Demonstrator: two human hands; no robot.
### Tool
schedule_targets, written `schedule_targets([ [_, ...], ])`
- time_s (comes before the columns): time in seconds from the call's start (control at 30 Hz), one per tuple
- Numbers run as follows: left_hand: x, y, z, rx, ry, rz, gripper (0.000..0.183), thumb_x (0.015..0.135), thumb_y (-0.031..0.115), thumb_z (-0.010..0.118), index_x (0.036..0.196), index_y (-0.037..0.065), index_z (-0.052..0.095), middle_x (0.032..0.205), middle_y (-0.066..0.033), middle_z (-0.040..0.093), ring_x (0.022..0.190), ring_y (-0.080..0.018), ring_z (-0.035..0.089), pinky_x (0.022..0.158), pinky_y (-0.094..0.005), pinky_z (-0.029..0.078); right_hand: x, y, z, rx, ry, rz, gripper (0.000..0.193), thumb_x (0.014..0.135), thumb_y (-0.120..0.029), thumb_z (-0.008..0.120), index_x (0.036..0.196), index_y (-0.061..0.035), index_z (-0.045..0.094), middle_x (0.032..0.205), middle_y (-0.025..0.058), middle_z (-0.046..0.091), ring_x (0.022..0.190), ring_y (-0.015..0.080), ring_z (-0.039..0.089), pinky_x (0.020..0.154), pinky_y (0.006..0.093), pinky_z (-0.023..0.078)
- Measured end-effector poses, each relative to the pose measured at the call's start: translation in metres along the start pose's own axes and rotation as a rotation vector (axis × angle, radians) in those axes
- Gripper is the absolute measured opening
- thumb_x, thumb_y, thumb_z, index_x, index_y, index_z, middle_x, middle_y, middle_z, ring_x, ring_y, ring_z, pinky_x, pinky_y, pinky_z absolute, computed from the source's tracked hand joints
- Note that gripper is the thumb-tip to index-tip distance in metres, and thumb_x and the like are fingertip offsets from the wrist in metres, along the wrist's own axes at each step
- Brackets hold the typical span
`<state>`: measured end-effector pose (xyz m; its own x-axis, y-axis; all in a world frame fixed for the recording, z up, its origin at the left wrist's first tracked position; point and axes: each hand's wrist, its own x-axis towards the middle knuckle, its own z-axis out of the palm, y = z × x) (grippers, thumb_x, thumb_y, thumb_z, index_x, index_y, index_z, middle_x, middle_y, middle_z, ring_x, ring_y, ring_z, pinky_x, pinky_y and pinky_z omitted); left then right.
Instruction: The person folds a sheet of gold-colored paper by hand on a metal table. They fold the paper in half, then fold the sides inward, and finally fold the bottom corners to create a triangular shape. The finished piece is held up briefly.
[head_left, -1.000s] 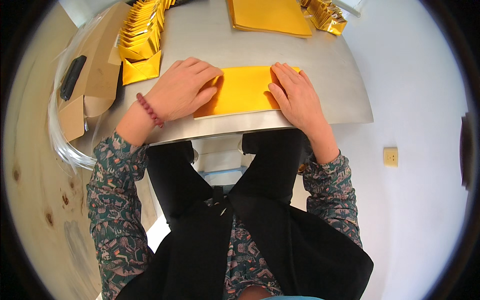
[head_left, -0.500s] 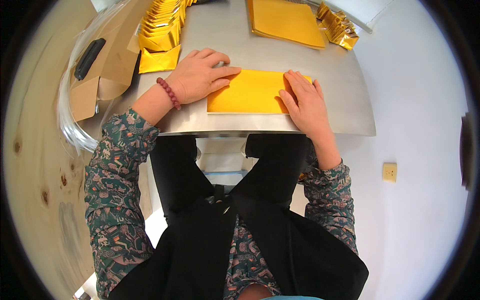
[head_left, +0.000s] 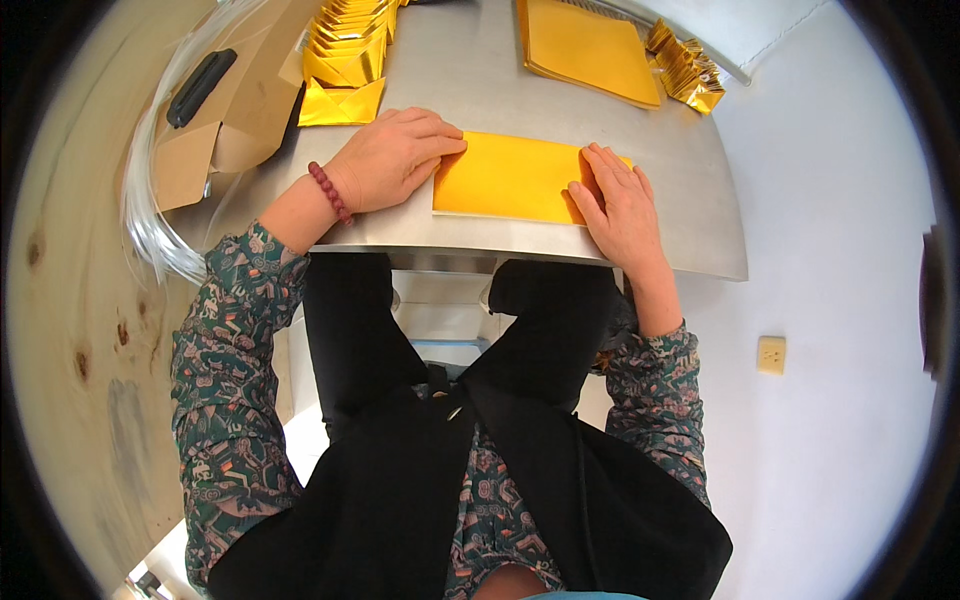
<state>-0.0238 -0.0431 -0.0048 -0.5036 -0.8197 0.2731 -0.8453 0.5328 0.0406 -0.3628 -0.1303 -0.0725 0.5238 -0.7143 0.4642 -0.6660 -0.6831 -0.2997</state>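
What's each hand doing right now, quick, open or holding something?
Left hand: half-curled at the left end of the gold paper sheet; grip cannot be told.
Right hand: open, resting on the sheet's right end.

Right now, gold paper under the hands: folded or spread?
Folded, apparently: gold paper is a long strip, narrower in shape than the stacked sheets.

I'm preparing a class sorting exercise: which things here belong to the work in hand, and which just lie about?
Likely in the work:
gold sheet, touched by left hand and right hand
stacked gold sheets
folded gold pieces

Probably lying about:
cardboard box
clear strands
black object
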Motion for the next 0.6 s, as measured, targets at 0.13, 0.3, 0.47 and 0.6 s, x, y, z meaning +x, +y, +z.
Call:
schedule_targets([
  [0.13, 0.0, -0.005, 0.002, 0.04, -0.002, -0.027, 0.03, 0.103, 0.012, 0.06, 0.13, 0.008, 0.073, 0.134, -0.0076, 0.07, 0.124, -0.0275, 0.062, 0.11, -0.0407, 0.048, 0.004, -0.001, 0.002, -0.03, 0.004, 0.019, 0.059, 0.103, -0.048, 0.059, 0.146, -0.0076, 0.06, 0.155, 0.0148, 0.058, 0.147, 0.0314, 0.05, 0.124, 0.0553, 0.031],
  [0.3, -0.006, -0.009, 0.015, 0.081, 0.037, -0.113, 0.029, 0.107, 0.015, 0.058, 0.131, 0.012, 0.074, 0.136, -0.0036, 0.07, 0.128, -0.0244, 0.06, 0.113, -0.0383, 0.046, 0.01, 0.007, 0.011, -0.104, 0.046, 0.114, 0.064, 0.103, -0.052, 0.059, 0.148, -0.0058, 0.059, 0.156, 0.0154, 0.056, 0.148, 0.0335, 0.048, 0.123, 0.0582, 0.03],
  [0.47, -0.009, -0.016, 0.022, 0.042, 0.084, -0.085, 0.029, 0.105, 0.015, 0.06, 0.131, 0.012, 0.074, 0.137, -0.0039, 0.069, 0.129, -0.0259, 0.059, 0.113, -0.0397, 0.046, 0.011, -0.002, 0.009, -0.218, 0.106, 0.093, 0.064, 0.102, -0.051, 0.061, 0.148, -0.0057, 0.058, 0.159, 0.0144, 0.054, 0.149, 0.0329, 0.047, 0.125, 0.0586, 0.026],
  [0.6, -0.009, -0.011, 0.022, 0.009, 0.104, -0.118, 0.029, 0.103, 0.014, 0.061, 0.129, 0.01, 0.074, 0.134, -0.0058, 0.07, 0.126, -0.028, 0.059, 0.112, -0.0402, 0.047, 0.006, -0.035, -0.006, -0.099, 0.205, -0.202, 0.064, 0.097, -0.046, 0.071, 0.147, -0.0078, 0.06, 0.156, 0.0138, 0.056, 0.149, 0.0329, 0.048, 0.126, 0.0587, 0.025],
])
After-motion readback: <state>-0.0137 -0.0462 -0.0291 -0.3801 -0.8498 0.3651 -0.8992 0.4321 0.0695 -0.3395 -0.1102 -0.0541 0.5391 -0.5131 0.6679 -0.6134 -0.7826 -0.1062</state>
